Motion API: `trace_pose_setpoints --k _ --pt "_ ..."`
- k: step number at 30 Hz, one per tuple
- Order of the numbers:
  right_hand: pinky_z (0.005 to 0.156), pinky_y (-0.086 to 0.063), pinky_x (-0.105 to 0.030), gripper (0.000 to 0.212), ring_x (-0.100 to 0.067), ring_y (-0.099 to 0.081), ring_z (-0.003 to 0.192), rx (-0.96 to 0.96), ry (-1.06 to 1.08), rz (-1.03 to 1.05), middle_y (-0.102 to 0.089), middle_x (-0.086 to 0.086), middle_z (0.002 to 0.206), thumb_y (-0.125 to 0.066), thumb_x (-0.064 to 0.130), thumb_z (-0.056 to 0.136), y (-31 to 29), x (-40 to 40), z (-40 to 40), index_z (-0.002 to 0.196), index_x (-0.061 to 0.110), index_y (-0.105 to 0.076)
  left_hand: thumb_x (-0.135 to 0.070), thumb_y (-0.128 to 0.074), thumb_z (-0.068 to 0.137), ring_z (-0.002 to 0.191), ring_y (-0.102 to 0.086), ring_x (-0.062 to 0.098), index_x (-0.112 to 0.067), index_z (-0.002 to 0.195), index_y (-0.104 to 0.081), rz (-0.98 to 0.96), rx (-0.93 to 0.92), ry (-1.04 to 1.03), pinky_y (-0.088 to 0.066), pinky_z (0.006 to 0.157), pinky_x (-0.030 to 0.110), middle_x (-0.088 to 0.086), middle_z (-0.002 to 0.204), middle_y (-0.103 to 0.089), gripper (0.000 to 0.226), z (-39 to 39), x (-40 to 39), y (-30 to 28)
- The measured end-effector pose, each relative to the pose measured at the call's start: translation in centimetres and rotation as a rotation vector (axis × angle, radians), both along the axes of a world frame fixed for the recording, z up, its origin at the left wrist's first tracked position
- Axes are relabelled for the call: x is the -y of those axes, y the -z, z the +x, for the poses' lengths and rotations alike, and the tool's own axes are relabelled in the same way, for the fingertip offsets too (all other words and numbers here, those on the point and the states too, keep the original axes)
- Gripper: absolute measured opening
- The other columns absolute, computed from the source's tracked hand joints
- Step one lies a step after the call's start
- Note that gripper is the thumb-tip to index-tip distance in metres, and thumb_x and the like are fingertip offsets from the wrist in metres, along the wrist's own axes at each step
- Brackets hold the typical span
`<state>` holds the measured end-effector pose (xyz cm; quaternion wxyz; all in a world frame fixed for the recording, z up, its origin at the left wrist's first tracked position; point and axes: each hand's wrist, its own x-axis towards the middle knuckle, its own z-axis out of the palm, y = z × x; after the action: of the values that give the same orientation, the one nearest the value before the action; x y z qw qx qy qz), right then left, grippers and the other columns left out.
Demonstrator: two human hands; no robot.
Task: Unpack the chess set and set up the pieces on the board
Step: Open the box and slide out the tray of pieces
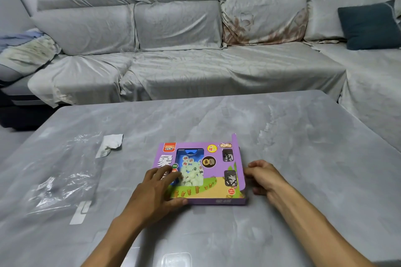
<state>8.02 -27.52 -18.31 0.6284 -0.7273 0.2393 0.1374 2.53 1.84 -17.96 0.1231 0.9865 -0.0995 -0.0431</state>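
Grey marbled table fills the near view. Purple chess set box lies flat near its middle, its right end flap raised; pale round pieces are seen through a clear window. Left hand rests on the box's left part, fingers spread, thumb at the front edge. Right hand is curled at the right end flap; grip cannot be told. Clear plastic wrap and crumpled white paper lie left. Beyond, a covered grey sofa with a dark blue cushion.
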Motion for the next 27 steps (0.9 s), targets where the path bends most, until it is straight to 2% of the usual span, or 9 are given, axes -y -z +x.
trace_pose_setpoints --k 2,5,8,12,16,19,23,25,27 --pt "0.044 -0.029 -0.019 0.013 -0.016 -0.042 0.045 0.016 0.071 -0.012 -0.054 -0.002 0.055 -0.064 0.007 0.083 0.0 0.6 0.4 0.087 0.016 -0.055 -0.099 -0.017 0.052 0.141 -0.016 0.01 -0.045 0.141 -0.032 0.011 -0.002 0.003 -0.044 0.1 0.033 -0.017 0.155 -0.022 0.105 0.0 -0.2 -0.1" --pt "0.038 -0.029 -0.018 0.016 -0.017 -0.041 0.048 0.047 0.158 -0.068 -0.053 -0.004 0.064 -0.071 0.007 0.078 -0.3 1.9 0.5 0.085 0.012 -0.058 -0.099 -0.016 0.049 0.141 -0.016 0.008 -0.047 0.141 -0.029 0.026 -0.024 0.004 -0.046 0.098 0.032 -0.018 0.155 -0.02 0.107 0.1 -0.6 -0.1" --pt "0.054 -0.041 -0.027 0.019 -0.021 -0.049 0.058 0.111 0.213 -0.201 -0.058 -0.005 0.071 -0.075 0.007 0.073 -0.5 3.1 0.3 0.081 0.011 -0.058 -0.1 -0.019 0.048 0.139 -0.018 0.007 -0.046 0.141 -0.03 0.023 -0.031 -0.009 -0.048 0.094 0.032 -0.019 0.153 -0.022 0.108 0.2 -0.9 -0.1" --pt "0.073 -0.047 -0.036 0.016 -0.028 -0.059 0.077 0.136 0.264 -0.4 -0.064 -0.006 0.08 -0.073 0.015 0.071 -0.4 4.4 0.0 0.076 0.016 -0.059 -0.078 -0.057 0.071 0.136 -0.023 0.009 -0.044 0.135 -0.039 0.021 -0.026 -0.047 -0.048 0.093 0.034 -0.019 0.15 -0.028 0.075 0.2 -2.1 -0.4" --pt "0.078 -0.045 -0.034 0.02 -0.034 -0.059 0.097 0.116 0.265 -0.53 -0.066 -0.014 0.103 -0.066 0.015 0.078 -0.3 6.5 -0.2 0.097 0.012 -0.063 -0.074 -0.058 0.072 0.136 -0.029 0.014 -0.043 0.134 -0.041 0.069 -0.034 -0.134 -0.044 0.097 0.036 -0.016 0.149 -0.031 0.071 0.0 -4.3 -0.6" --pt "0.093 -0.041 -0.039 0.032 -0.035 -0.049 0.116 0.121 0.094 -0.818 -0.052 -0.01 0.127 -0.061 0.02 0.083 -0.5 6.5 -1.0 0.114 0.019 -0.058 -0.076 -0.041 0.063 0.131 -0.042 0.023 -0.032 0.132 -0.052 0.127 0.103 -0.106 -0.041 0.1 0.04 -0.004 0.144 -0.046 0.083 -0.3 -3.9 -0.4" --pt "0.086 -0.045 -0.034 0.022 -0.022 -0.055 0.101 0.547 -0.315 -0.852 -0.063 0.004 0.109 -0.065 0.024 0.082 -1.1 3.2 -2.6 0.105 0.022 -0.063 -0.058 -0.059 0.076 0.115 -0.059 0.026 -0.028 0.132 -0.055 0.046 0.197 0.189 -0.05 0.092 0.038 0.001 0.131 -0.06 0.063 -0.4 -0.7 1.0" --pt "0.083 -0.044 -0.03 0.02 -0.015 -0.053 0.095 0.605 -0.614 -0.883 -0.06 0.014 0.103 -0.064 0.032 0.082 -1.1 1.4 -3.5 0.102 0.029 -0.064 -0.048 -0.059 0.083 0.104 -0.061 0.024 -0.033 0.134 -0.051 0.018 0.137 0.174 -0.049 0.079 0.032 -0.005 0.119 -0.065 0.054 -0.1 0.0 1.2" --pt "0.08 -0.043 -0.03 0.019 -0.013 -0.052 0.095 0.633 -0.716 -0.938 -0.058 0.016 0.102 -0.062 0.04 0.083 -0.9 0.7 -3.7 0.1 0.032 -0.064 -0.047 -0.055 0.087 0.103 -0.059 0.022 -0.039 0.135 -0.047 0.007 0.113 0.112 -0.047 0.075 0.033 -0.007 0.113 -0.064 0.049 0.3 -0.3 1.2"
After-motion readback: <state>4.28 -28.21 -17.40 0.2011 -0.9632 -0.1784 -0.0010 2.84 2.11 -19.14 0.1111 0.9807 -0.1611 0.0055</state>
